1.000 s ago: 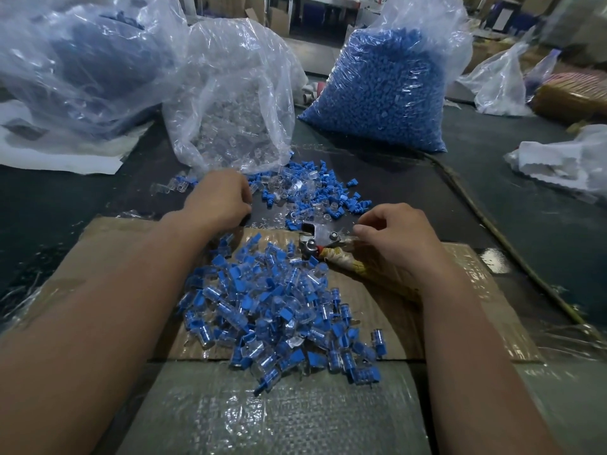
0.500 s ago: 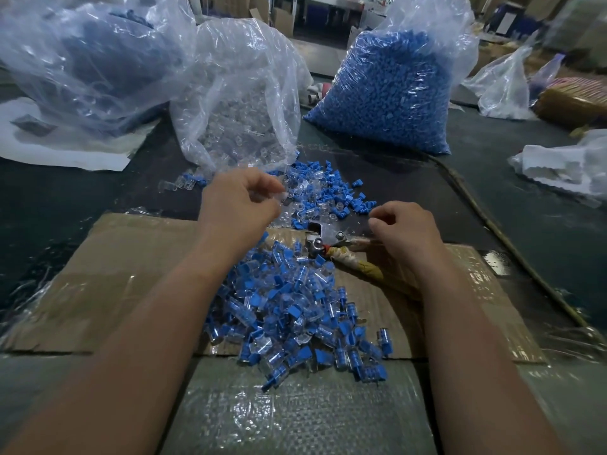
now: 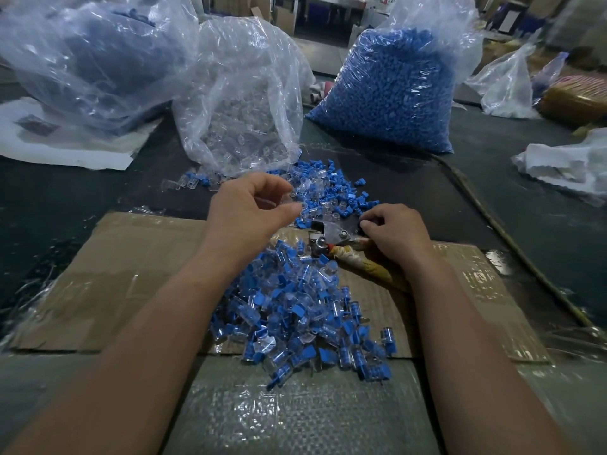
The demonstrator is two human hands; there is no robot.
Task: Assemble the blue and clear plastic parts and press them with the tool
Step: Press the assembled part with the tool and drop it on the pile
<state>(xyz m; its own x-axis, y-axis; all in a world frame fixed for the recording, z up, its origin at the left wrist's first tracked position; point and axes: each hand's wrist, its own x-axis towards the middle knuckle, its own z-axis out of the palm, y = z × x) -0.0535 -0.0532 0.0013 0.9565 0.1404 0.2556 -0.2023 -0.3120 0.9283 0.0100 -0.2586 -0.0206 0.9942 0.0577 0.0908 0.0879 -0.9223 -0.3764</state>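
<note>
Toward the far middle of the dark table, just past the far edge of the flat brown cardboard sheet, the left hand has risen from the scattered heap of loose blue and clear plastic parts, where it lay knuckles-up a second ago; it now hovers with thumb and fingertips pinched round a small clear plastic part; the right hand has slid from the cloth-wrapped handle to the far side of the grey metal pressing tool, which lies at the cardboard's far edge; its fingers curl down among the loose parts, and whether they hold a blue piece I cannot tell; so one half looks picked, with its blue mate and the pressing probably yet to come; between the forearms a mound of joined blue-and-clear pieces covers the cardboard's near edge; behind the loose heap a crumpled transparent bag holds clear parts; right of it a taller transparent bag is packed with blue parts; a third bag at the far left corner holds something dark blue, too blurred to name.
</note>
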